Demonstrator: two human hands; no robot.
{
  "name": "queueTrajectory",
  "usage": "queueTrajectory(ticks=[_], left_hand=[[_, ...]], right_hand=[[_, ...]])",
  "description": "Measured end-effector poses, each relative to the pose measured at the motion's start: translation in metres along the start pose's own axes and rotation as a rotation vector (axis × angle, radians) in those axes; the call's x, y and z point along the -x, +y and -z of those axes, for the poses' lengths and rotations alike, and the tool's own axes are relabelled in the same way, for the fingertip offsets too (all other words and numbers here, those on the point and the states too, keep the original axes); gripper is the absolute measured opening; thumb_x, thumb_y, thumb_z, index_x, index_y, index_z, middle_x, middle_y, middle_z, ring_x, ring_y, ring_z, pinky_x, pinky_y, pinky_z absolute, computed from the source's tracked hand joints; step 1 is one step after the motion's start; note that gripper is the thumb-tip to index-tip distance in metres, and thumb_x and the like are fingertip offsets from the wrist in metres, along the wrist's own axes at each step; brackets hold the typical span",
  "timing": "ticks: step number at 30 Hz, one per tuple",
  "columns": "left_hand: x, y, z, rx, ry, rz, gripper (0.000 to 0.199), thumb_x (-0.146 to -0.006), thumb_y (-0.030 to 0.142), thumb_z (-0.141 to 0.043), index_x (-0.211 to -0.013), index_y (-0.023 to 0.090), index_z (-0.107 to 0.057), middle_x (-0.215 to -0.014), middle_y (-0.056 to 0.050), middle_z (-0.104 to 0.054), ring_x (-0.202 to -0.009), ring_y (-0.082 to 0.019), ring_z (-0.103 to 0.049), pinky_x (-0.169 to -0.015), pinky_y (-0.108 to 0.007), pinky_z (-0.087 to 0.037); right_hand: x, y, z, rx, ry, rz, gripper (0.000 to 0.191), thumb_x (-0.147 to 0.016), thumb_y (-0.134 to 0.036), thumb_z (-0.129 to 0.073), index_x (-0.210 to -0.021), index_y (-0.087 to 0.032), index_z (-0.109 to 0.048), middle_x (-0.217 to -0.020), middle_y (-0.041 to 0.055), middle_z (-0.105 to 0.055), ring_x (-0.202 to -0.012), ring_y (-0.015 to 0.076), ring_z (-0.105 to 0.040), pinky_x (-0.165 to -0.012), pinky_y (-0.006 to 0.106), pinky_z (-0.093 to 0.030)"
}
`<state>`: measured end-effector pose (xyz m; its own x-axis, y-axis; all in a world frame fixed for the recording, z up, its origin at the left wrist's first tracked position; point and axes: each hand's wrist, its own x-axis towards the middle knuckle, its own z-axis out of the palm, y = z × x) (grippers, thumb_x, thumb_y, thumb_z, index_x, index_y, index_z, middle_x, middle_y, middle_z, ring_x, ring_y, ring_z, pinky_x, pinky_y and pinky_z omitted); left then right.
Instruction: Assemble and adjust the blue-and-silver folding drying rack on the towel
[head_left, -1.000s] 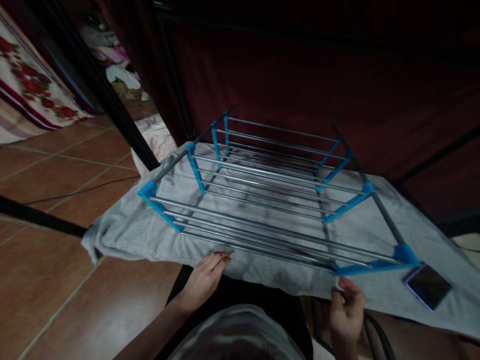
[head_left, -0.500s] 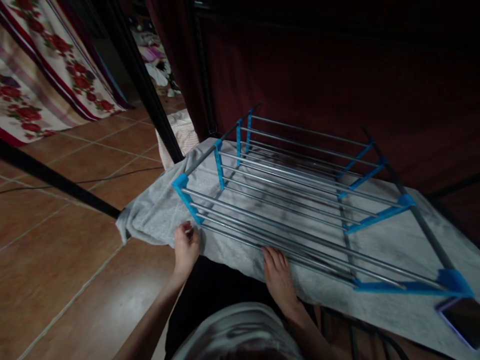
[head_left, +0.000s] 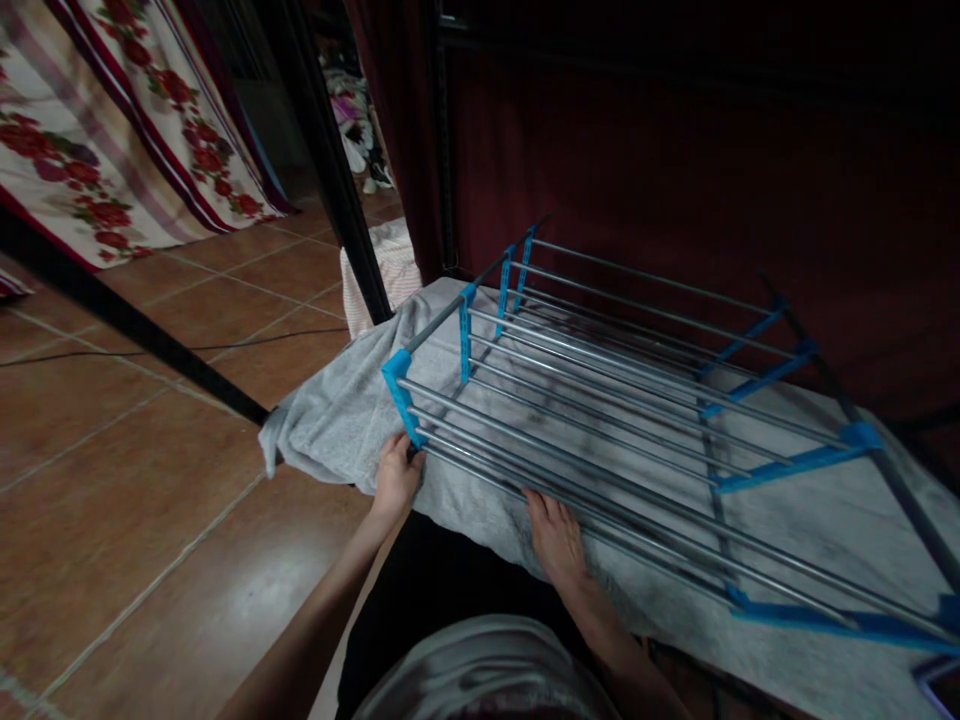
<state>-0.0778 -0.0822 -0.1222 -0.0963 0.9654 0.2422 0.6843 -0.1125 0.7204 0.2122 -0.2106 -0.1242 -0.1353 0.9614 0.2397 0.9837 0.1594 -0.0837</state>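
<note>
A shoe rack (head_left: 585,437) of thin metal tubes and blue plastic brackets lies on a grey blanket, its long rods running from upper left to lower right. At its near left corner, my left hand (head_left: 397,475) has its thumb and fingers closed around the tube end just under the blue corner bracket (head_left: 403,400). Further right, my right hand (head_left: 556,535) has its fingers curled over the lowest near rod; its thumb is hidden. The rack's near right corner bracket (head_left: 885,628) reaches the right edge of the view.
The grey blanket (head_left: 322,425) covers a bed-like surface with black metal posts (head_left: 330,150) at left. Behind the rack hangs a dark red curtain (head_left: 637,170). A phone (head_left: 941,685) lies at lower right. A cable (head_left: 172,348) crosses the tiled floor (head_left: 150,520).
My left hand has moved up to the rack's near left corner and closed on the tube end there. My right hand stays on the lowest rod. The view has shifted left.
</note>
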Motion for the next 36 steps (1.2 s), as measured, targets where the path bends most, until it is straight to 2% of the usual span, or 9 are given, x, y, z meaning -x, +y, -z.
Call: queueTrajectory(ticks=[4,11,17,28,36], left_hand=[[-0.001,0.000,-0.002,-0.009,0.015,-0.015,0.019,-0.082,0.027,-0.056,-0.093,0.016,-0.067,-0.110,-0.015,-0.063,-0.107,-0.031,-0.060,-0.099,-0.047,-0.050],[0.005,0.004,-0.009,0.051,0.072,0.020,0.019,-0.084,0.025,-0.053,-0.093,0.016,-0.067,-0.109,-0.014,-0.064,-0.106,-0.029,-0.061,-0.099,-0.047,-0.050],[0.006,0.011,-0.010,0.009,0.098,0.056,0.018,-0.081,0.024,-0.052,-0.089,0.016,-0.066,-0.107,-0.015,-0.064,-0.107,-0.031,-0.060,-0.098,-0.047,-0.050],[0.010,0.013,-0.012,-0.046,0.089,-0.017,0.022,-0.084,0.028,-0.048,-0.094,0.016,-0.064,-0.105,-0.016,-0.065,-0.106,-0.032,-0.059,-0.099,-0.049,-0.049],[0.008,0.010,-0.013,-0.126,0.089,-0.006,0.024,-0.084,0.030,-0.046,-0.095,0.015,-0.062,-0.105,-0.018,-0.065,-0.106,-0.034,-0.060,-0.100,-0.050,-0.049]], right_hand=[[0.002,0.001,-0.005,-0.010,0.050,-0.002,0.036,-0.098,-0.010,-0.047,-0.128,-0.023,-0.062,-0.118,0.0082,-0.070,-0.102,0.0207,-0.066,-0.091,0.034,-0.049],[0.006,0.003,-0.009,-0.045,0.137,0.014,0.037,-0.099,-0.012,-0.046,-0.131,-0.022,-0.062,-0.116,0.0086,-0.071,-0.100,0.0199,-0.066,-0.088,0.034,-0.049],[0.007,0.004,-0.011,-0.061,0.193,0.042,0.035,-0.100,-0.011,-0.045,-0.129,-0.021,-0.063,-0.115,0.0065,-0.073,-0.097,0.0187,-0.066,-0.086,0.032,-0.048],[0.005,0.002,-0.011,-0.076,0.209,0.027,0.035,-0.098,-0.009,-0.048,-0.125,-0.022,-0.065,-0.115,0.0045,-0.073,-0.097,0.0180,-0.066,-0.088,0.031,-0.047],[0.004,-0.001,-0.012,-0.065,0.170,-0.002,0.038,-0.096,-0.008,-0.049,-0.127,-0.024,-0.065,-0.116,0.0044,-0.072,-0.095,0.0171,-0.066,-0.088,0.030,-0.048]])
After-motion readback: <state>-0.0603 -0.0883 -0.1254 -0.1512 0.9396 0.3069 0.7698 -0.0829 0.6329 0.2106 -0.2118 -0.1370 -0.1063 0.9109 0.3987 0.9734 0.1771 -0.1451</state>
